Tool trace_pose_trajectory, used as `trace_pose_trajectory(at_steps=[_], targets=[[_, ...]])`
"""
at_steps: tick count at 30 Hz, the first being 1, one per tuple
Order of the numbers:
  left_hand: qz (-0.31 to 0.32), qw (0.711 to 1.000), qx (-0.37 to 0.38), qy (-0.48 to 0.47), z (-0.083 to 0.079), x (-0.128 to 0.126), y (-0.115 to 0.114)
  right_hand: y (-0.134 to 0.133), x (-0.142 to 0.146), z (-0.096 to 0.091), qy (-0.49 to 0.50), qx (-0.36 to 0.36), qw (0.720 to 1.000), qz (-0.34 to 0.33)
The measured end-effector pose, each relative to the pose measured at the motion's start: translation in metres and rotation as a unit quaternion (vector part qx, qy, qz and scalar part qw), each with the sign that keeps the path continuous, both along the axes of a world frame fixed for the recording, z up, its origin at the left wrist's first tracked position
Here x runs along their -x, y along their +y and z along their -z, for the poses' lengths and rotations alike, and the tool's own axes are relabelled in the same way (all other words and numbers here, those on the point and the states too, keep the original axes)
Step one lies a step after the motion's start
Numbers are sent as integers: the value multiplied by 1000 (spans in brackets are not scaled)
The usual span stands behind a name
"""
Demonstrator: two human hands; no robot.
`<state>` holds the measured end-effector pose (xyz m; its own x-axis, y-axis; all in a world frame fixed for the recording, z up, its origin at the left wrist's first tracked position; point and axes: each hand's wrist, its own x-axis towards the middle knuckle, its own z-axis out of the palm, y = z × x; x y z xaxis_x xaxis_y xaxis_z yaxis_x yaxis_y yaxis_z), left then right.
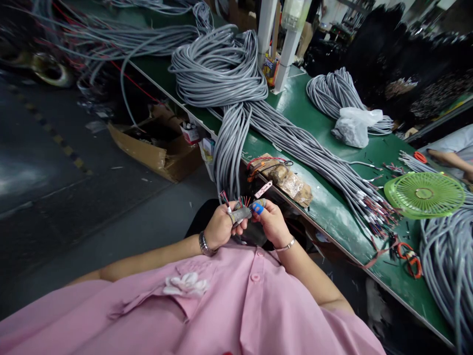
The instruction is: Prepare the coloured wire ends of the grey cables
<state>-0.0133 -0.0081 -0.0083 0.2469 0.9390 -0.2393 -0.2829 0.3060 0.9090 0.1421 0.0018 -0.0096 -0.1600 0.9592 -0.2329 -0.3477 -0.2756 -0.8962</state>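
Note:
In front of the pink shirt, my left hand (220,226) is closed around the end of a grey cable. Thin coloured wires (244,201) fan out from that end, between my two hands. My right hand (272,222) is close beside it with thumb and finger pinched together at the wires; blue tape wraps one fingertip. What exactly sits in that pinch is too small to make out. Tape or a finger cover hides part of the left fingers. Just beyond my hands, grey cables (231,148) hang down over the table edge.
Coiled grey cables (218,69) lie on the green table (295,108), their stripped ends toward the right. A green fan (424,194), orange-handled scissors (408,259) and a taped cardboard block (288,181) are there. A cardboard box (158,158) stands below left. Another person's arm (449,159) shows at right.

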Motion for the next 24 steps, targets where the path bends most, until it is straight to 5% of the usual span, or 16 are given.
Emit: trace_pose_trajectory(at_steps=[6,24], targets=[[4,998,37,-43,-11,-3,6,26,-10,0,86,73,994,10],[14,998,53,-27,-13,-15,13,37,-5,-14,83,24,993,75]])
